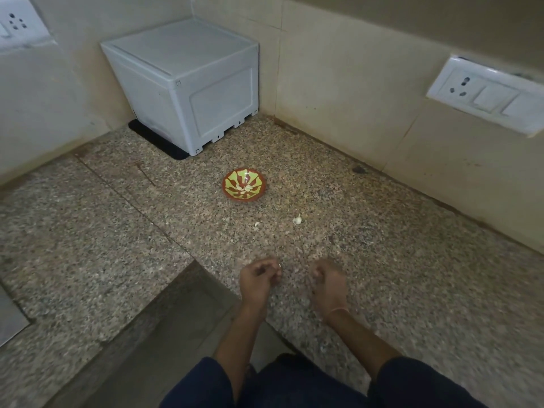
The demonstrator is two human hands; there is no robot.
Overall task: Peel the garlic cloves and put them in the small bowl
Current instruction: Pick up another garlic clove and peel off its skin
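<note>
Left hand (259, 279) pinching pale scrap (278, 265); blurred right hand (328, 279) curled, contents unclear

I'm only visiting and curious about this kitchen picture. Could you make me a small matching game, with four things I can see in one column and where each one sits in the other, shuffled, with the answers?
Things
1. small bowl
2. grey box
3. socket panel
4. loose garlic clove

Places
A. on the right-hand wall
B. on the speckled counter, outside the bowl
C. in the far corner, on a black mat
D. mid-counter, with pale cloves inside

Pairs: 1-D, 2-C, 3-A, 4-B
</note>
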